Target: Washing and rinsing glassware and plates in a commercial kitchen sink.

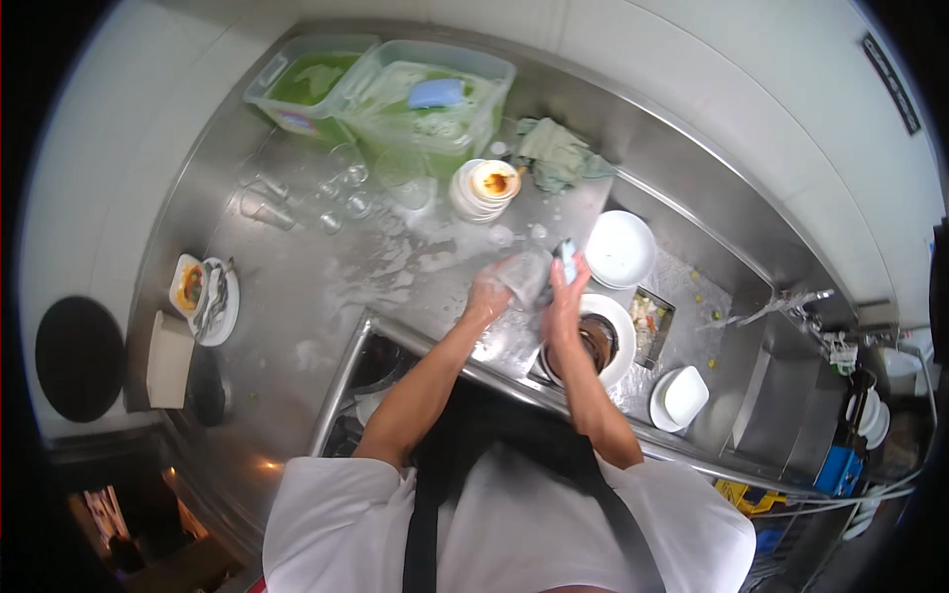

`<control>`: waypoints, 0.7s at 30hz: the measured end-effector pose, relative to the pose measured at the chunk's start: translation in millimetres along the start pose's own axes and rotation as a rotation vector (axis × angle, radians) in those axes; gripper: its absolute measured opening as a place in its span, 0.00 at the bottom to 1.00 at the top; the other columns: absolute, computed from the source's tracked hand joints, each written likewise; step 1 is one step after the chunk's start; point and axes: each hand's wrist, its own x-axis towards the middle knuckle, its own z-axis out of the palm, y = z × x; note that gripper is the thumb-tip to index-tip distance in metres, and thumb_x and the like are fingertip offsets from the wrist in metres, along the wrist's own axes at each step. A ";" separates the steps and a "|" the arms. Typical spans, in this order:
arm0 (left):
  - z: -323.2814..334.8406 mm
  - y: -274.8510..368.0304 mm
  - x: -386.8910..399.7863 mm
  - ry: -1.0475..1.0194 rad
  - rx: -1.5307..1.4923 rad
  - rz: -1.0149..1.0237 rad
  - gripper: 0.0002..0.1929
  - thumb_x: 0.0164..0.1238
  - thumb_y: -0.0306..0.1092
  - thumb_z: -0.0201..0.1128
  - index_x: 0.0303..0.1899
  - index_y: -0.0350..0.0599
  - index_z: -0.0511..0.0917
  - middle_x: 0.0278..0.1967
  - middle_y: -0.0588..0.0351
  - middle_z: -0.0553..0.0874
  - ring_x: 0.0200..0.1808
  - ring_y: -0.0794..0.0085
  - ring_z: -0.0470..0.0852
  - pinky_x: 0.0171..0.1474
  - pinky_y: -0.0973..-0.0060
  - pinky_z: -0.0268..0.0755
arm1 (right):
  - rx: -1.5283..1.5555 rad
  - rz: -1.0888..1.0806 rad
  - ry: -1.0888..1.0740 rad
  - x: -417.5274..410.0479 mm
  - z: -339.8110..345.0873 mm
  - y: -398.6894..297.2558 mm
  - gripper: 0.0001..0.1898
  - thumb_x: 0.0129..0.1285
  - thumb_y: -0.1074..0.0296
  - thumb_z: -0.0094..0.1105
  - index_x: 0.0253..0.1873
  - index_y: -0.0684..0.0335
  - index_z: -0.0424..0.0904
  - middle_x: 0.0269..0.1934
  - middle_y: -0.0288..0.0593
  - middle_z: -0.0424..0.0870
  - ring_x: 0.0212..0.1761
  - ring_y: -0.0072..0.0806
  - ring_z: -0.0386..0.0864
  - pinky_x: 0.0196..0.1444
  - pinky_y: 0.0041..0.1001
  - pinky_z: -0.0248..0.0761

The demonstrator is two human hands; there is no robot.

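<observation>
My left hand (488, 291) grips a clear, soapy drinking glass (526, 276) lying sideways over the steel counter (400, 285). At the glass's right end, my right hand (566, 300) holds a light-blue sponge (568, 261) with a dark side. Blur hides whether the sponge touches the glass. Just right of that hand sits a stack of white plates (621, 248). Below it, partly behind my right forearm, is a wide-rimmed white dish (621, 326) with something brown in it. Foam streaks the counter to the left of my hands.
Two plastic tubs (310, 81) (497, 111) of green soapy liquid stand at the back. Several glasses (267, 211), stacked white bowls (474, 194) and a green cloth (560, 152) lie before them. A food-filled drain basket (652, 326) and running spray (778, 304) are right; soiled dishes (226, 326) left.
</observation>
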 end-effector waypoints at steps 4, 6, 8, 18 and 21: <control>-46.7 24.2 -24.2 0.008 0.174 -0.003 0.26 0.59 0.21 0.60 0.61 0.44 0.78 0.52 0.49 0.87 0.53 0.67 0.84 0.58 0.73 0.74 | -0.524 -0.028 -0.078 16.7 10.3 -9.9 0.20 0.62 0.57 0.69 0.51 0.66 0.78 0.39 0.48 0.84 0.44 0.31 0.78 0.51 0.30 0.70; -87.9 12.2 -29.8 0.067 0.333 0.026 0.27 0.56 0.21 0.56 0.61 0.45 0.78 0.49 0.37 0.85 0.52 0.51 0.84 0.57 0.65 0.76 | -0.616 -0.264 -0.075 23.6 46.1 -27.7 0.19 0.61 0.56 0.70 0.46 0.67 0.80 0.36 0.48 0.85 0.40 0.30 0.79 0.47 0.30 0.72; -120.1 29.0 -28.5 0.113 0.226 -0.190 0.25 0.56 0.22 0.55 0.59 0.42 0.79 0.47 0.36 0.85 0.47 0.50 0.86 0.54 0.63 0.77 | -0.489 -0.480 -0.081 52.1 95.8 -79.0 0.19 0.62 0.56 0.70 0.45 0.67 0.80 0.34 0.47 0.85 0.39 0.31 0.80 0.45 0.30 0.73; -185.3 52.9 14.3 0.220 -0.121 -0.185 0.12 0.66 0.36 0.57 0.43 0.38 0.80 0.34 0.50 0.87 0.35 0.63 0.88 0.39 0.64 0.81 | -1.794 -0.519 -0.914 251.5 319.2 -75.8 0.27 0.54 0.58 0.65 0.59 0.59 0.79 0.52 0.59 0.83 0.50 0.50 0.83 0.55 0.44 0.74; -266.3 -11.6 -30.7 0.605 -0.723 -0.222 0.22 0.72 0.48 0.55 0.52 0.36 0.76 0.45 0.46 0.85 0.50 0.60 0.85 0.50 0.58 0.79 | -1.112 -0.822 -0.753 90.5 415.9 -85.3 0.22 0.54 0.69 0.63 0.56 0.58 0.81 0.49 0.57 0.84 0.49 0.52 0.83 0.53 0.42 0.76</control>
